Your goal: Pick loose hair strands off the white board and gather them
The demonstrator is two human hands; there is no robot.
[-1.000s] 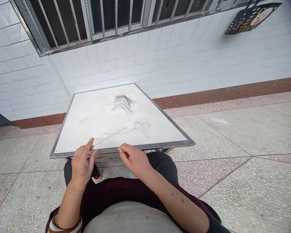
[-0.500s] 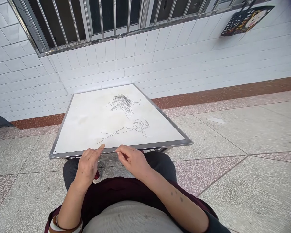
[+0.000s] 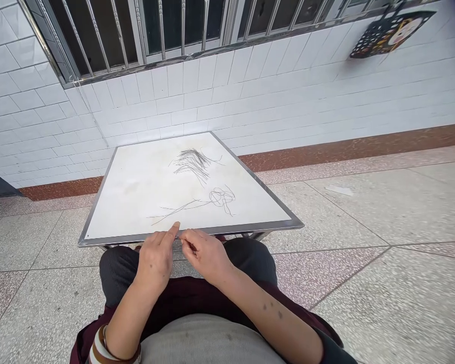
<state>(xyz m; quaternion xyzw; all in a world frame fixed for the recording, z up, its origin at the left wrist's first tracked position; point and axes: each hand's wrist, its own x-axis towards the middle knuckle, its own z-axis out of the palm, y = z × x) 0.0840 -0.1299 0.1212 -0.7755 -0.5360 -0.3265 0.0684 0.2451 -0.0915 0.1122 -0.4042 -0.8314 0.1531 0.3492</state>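
My left hand (image 3: pixel 155 260) is at the near edge of a white table (image 3: pixel 136 172), one finger pointing up and the others curled in. Close beside it, my right hand (image 3: pixel 207 255) is closed, thumb and fingertips pinched together. The fingertips of both hands nearly meet; anything between them is too fine to make out. Beyond my hands, a loose tangle of thin dark strands (image 3: pixel 222 196), like hair or thread, lies on the tabletop with loose ends trailing left. Farther back is a denser bunch of dark strands (image 3: pixel 193 157).
The table has a grey metal rim (image 3: pixel 250 226) and stands by a white tiled wall (image 3: pixel 197 96) with a barred window (image 3: pixel 170 30). A patterned bag (image 3: pixel 387 38) hangs at upper right. A white scrap (image 3: pixel 339 190) lies on the speckled floor (image 3: pixel 345 212).
My left hand has moved right, up against my right hand, closing the gap between them. My right hand has hardly moved. The strands on the table lie as before.
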